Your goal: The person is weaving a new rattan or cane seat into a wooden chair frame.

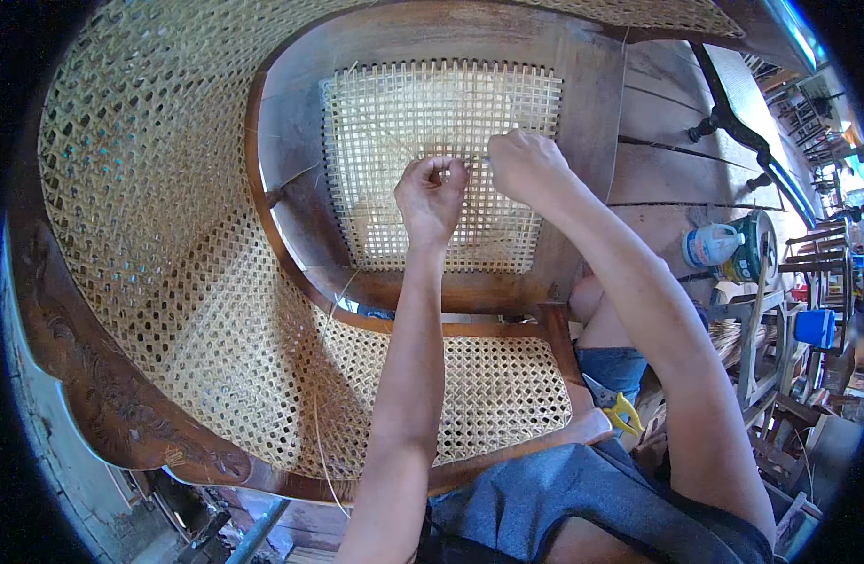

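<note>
A wooden seat frame (291,122) surrounds an open grid of woven cane strands (385,122). Over the middle of that grid, my left hand (430,202) pinches with thumb and forefinger curled together; whatever lies between the fingertips is too small to make out. Just to its right, my right hand (526,169) is closed in a loose fist, back of the hand upward. Something thin and dark shows at its fingertips, pointing toward the left hand, but its kind is unclear. A loose cane strand (317,423) hangs beside my left forearm.
Finished cane panels curve around the seat as the chair's back (159,216) and side (498,385), edged by a carved wooden rim (103,395). A yellow-handled tool (624,415) sits near my lap. A white jug (712,244), blue container (815,327) and chair frames stand at right.
</note>
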`<state>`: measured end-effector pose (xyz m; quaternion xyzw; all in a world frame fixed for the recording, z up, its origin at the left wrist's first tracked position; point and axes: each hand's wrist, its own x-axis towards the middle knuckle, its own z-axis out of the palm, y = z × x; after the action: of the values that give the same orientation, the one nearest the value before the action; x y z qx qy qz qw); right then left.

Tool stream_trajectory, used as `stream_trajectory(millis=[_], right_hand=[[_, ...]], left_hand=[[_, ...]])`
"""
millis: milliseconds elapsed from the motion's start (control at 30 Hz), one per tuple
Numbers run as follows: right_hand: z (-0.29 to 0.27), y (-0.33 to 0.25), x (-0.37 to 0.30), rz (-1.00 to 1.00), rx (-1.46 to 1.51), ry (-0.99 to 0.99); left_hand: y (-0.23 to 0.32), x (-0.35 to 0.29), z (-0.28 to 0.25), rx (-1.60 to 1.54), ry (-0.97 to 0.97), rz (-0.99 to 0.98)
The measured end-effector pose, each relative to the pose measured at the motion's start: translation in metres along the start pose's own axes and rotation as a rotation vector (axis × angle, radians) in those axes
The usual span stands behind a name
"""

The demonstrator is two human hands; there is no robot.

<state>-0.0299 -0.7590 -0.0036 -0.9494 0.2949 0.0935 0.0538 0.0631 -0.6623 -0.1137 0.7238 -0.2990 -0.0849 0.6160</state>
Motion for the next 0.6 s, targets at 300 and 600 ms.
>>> stream_trajectory(millis=[300, 600], right_hand=[[0.003, -0.005, 0.003, 0.031, 0.002, 0.052], [-0.013, 0.023, -0.003, 0.094, -0.059, -0.072]], left_hand=[[-0.013, 0.007, 0.001, -0.07, -0.152, 0.012], [0.015, 0.001, 0.002, 0.365, -0.139, 0.278]])
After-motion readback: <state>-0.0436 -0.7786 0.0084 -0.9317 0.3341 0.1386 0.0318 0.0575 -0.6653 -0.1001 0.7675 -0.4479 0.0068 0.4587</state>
